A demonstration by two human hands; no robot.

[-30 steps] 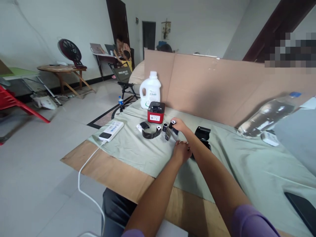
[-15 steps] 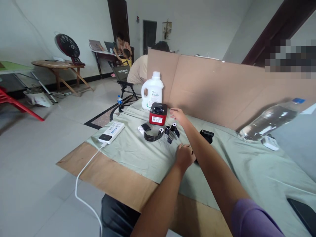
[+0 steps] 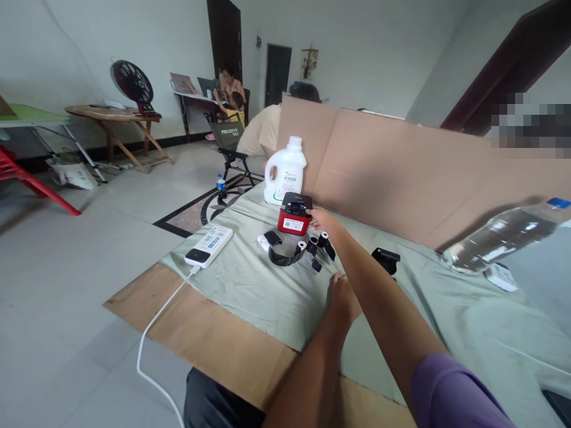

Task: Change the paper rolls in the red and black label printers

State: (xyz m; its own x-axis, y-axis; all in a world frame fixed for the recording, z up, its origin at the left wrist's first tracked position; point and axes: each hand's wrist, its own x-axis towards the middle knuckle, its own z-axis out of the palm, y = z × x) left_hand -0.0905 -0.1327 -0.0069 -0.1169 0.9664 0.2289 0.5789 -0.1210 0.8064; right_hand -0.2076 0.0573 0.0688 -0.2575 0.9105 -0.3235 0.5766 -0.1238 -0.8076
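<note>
A small black-topped red box (image 3: 294, 221), with a white label on its front, stands on the green cloth. My right hand (image 3: 325, 221) reaches the box's right edge, its fingers apart and touching the upper corner. Nearer to me, my left hand (image 3: 344, 295) rests low over the cloth, partly behind my right forearm; most of its fingers are hidden. Between the hands and the box lie a curled dark strip (image 3: 285, 259), a black roll with a white core (image 3: 324, 239) and another dark roll (image 3: 311, 244). A black bracket-like piece (image 3: 386, 260) lies right of my forearm.
A white jug (image 3: 286, 175) stands behind the box. Left lies a white power bank (image 3: 209, 246) with a white cable (image 3: 154, 321). A cardboard panel (image 3: 379, 172) borders the back, with a large clear bottle (image 3: 504, 238) leaning at right. Other people sit farther off.
My right hand has closed the gap to the red box and now touches its right edge. My left hand stays low near the forearm. The whole view has shifted slightly.
</note>
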